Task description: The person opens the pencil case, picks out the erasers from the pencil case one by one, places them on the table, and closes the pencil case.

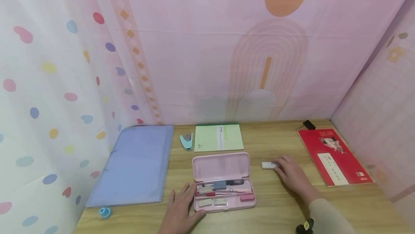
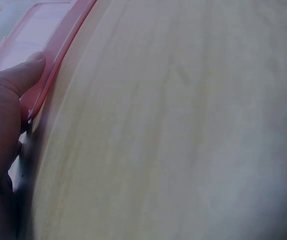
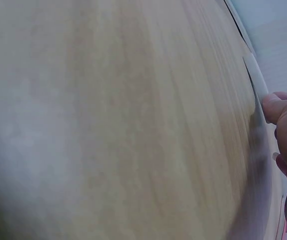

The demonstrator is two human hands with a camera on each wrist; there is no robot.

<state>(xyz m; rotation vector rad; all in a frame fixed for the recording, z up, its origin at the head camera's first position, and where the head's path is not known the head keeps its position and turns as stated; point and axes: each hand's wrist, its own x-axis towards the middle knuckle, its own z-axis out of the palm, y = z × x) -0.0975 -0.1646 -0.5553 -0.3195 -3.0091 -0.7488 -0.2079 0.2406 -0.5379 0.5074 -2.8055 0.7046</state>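
A wooden table [image 1: 275, 196] bears a blue folder [image 1: 136, 165] at its left and a red book [image 1: 351, 160] at its right. The pink case [image 1: 221, 166] lies between them, lid raised on the far side, pens and small blocks in its near half. Beyond it is a green pad [image 1: 209, 138]. The left hand [image 1: 182, 207] rests against the case's near left corner, fingers extended and slightly spread along the left side, thumb touching the near edge. The right hand [image 1: 291, 172] has thumb and fingers closed in a pinch on the right end of a white block [image 1: 267, 165], right of the case. A stapler [image 1: 186, 143] stands just left of the pad; a blue cap [image 1: 105, 212] is near the folder's near edge.
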